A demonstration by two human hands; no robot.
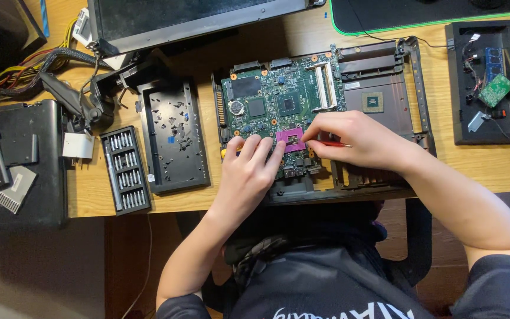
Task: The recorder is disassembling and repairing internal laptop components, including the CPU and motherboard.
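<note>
Nearest the camera, the left hand [249,171] lies flat with fingers spread and relaxed, grasping nothing, its fingertips pressing the lower edge of the green circuit board [278,103] just at 9 o'clock of the pink processor socket [291,140]. The right hand [358,139], at 3 o'clock of that socket, is pinched around a thin red-handled tool [333,143] whose tip points at the socket's edge; the tip itself is hidden by the fingers.

The socket sits low on the board, at about 6 o'clock of the dark square chips. The board looks stiff but fragile, thin and crowded with small parts; it is best held by its bare edges, and the socket touched only lightly, since its fine contacts would bend easily.

The board rests in a dark laptop chassis [379,77] on the wooden surface [255,41]. Out at 9 o'clock lie a black cover panel [172,139] strewn with screws and a case of screwdriver bits [126,170]. At 3 o'clock, well apart, a black tray [484,82] holds a small green module. Farthest, at 12 o'clock, lies a grey laptop lid [196,18].
</note>
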